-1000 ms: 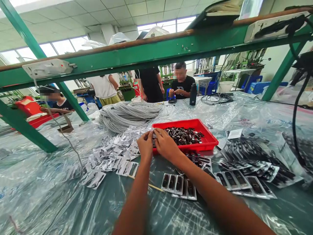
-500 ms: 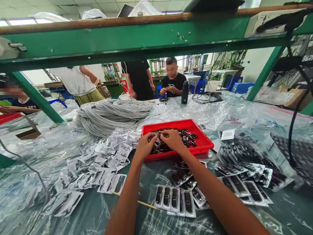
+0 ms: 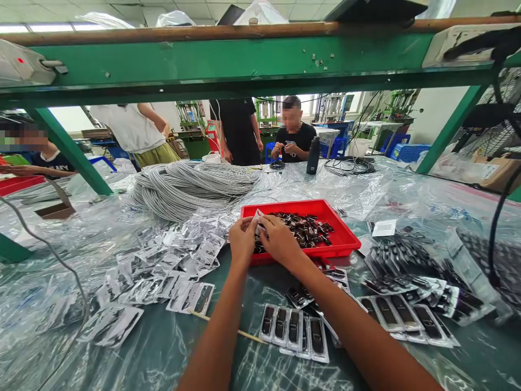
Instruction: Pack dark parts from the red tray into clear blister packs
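Observation:
My left hand [image 3: 243,240] and my right hand [image 3: 281,241] meet above the near left part of a red tray [image 3: 344,239]. Fingertips of both hands are closed on a small whitish plastic packet [image 3: 258,214], whose pointed corner sticks up between them. What lies inside it is hidden by the fingers. Many small dark pieces with shiny metal parts [image 3: 311,231] fill the tray. Below my right forearm lie clear blister packs [image 3: 280,325], each holding a dark, flat, long piece.
Whitish plastic packets [image 3: 163,271] are heaped to the left, beside a thin wooden stick [image 3: 228,327]. More blister packs [image 3: 402,312] lie at right. Behind are a grey cable coil [image 3: 191,187], a dark bottle [image 3: 313,156] and several people. A green beam [image 3: 244,60] crosses overhead.
Both hands have come up slightly, and the packet's whitish corner now shows between the fingertips. The whole view has shifted a little.

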Demonstrator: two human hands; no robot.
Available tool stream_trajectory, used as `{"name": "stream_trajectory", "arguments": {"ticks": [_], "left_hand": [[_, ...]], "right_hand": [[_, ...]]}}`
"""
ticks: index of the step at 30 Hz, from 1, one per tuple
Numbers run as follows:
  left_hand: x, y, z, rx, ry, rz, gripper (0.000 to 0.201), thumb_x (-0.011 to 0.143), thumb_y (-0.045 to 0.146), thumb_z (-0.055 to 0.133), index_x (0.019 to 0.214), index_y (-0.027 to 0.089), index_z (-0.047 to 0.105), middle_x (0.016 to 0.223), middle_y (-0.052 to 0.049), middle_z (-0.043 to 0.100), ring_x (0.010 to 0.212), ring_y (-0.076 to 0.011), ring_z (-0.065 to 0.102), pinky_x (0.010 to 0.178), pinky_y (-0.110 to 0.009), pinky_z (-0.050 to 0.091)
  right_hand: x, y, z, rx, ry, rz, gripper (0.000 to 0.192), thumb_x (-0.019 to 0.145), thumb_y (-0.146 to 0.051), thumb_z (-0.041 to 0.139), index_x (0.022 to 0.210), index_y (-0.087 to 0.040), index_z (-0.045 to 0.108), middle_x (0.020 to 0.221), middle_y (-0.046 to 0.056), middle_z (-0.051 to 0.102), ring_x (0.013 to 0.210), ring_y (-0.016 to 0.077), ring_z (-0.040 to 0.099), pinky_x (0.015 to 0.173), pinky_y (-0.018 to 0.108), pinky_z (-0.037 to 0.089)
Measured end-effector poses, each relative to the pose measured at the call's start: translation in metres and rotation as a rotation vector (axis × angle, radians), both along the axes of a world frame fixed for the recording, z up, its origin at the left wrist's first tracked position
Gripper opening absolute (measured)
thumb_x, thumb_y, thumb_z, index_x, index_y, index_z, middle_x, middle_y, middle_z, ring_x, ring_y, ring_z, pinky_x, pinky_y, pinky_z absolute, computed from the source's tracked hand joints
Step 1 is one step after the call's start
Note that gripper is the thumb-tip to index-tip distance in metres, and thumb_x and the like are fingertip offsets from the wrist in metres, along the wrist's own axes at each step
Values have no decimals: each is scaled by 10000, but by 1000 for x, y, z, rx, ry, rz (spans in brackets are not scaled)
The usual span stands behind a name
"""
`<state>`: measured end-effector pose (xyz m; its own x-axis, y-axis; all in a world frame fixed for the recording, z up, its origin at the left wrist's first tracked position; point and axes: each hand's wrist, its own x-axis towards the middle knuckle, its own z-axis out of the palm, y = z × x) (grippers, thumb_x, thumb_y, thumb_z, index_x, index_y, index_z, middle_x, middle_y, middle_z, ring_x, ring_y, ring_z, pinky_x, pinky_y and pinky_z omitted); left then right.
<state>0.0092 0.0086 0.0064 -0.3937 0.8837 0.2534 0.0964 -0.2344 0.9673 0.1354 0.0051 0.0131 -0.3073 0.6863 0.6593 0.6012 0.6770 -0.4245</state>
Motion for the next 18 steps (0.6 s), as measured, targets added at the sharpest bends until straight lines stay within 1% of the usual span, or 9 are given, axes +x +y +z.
{"name": "stream_trajectory", "arguments": {"ticks": [2,3,6,9,11,13,15,17,18], "left_hand": [[5,-2,2,22,-137,-59,320,622,407,773,797,147,705,764,-66,736,731,-190,669,707,-293,509],[6,-3,4,26,-195,-101,356,593,431,796,790,147,709,749,-56,732,717,-181,663,700,-285,507],[6,-5,9,23,-290,-233,447,544,504,831,794,150,719,731,-33,721,667,-154,643,668,-267,498],[2,-7,13,-2,-236,-324,453,569,525,823,813,158,720,740,-30,723,632,-146,633,632,-261,491],[-2,-7,15,-12,-93,-341,407,627,511,788,834,166,726,763,-39,734,654,-166,646,640,-275,496],[-6,-7,17,-4,119,-238,315,698,465,729,819,174,729,788,-52,743,709,-198,663,684,-302,500],[-9,-6,17,3,311,-52,223,747,397,668,778,183,722,791,-59,746,761,-224,671,744,-329,496],[-11,-5,15,-1,396,99,186,769,353,627,772,188,713,794,-64,745,787,-236,675,786,-348,492],[-11,-4,14,-6,399,135,187,775,344,614,794,187,714,802,-69,745,792,-238,677,793,-352,493]], "right_hand": [[-6,-4,-1,-32,46,-12,322,910,-168,535,1193,-90,666,1204,188,680,1119,274,635,1007,409,490],[-6,-5,0,-57,89,-11,295,917,-193,551,1161,-94,685,1176,183,698,1085,273,656,980,399,507],[1,-4,7,-168,265,-2,193,907,-269,619,997,-158,749,990,110,767,877,241,722,829,346,562],[11,0,12,-257,373,29,126,858,-278,682,885,-191,769,855,55,781,760,216,732,739,306,571],[18,5,12,-284,362,58,100,833,-246,686,843,-194,771,826,41,781,754,215,734,741,305,574],[25,10,11,-316,357,65,118,835,-216,650,835,-188,764,822,38,779,756,210,734,755,309,581],[31,15,11,-347,353,26,158,851,-196,601,874,-174,755,840,48,775,791,212,733,795,324,585],[34,17,11,-307,289,-72,212,847,-147,570,972,-159,740,928,75,764,915,238,715,905,382,558],[33,16,12,-252,234,-124,260,838,-115,559,1032,-157,727,995,92,749,996,256,689,966,421,527]]}}
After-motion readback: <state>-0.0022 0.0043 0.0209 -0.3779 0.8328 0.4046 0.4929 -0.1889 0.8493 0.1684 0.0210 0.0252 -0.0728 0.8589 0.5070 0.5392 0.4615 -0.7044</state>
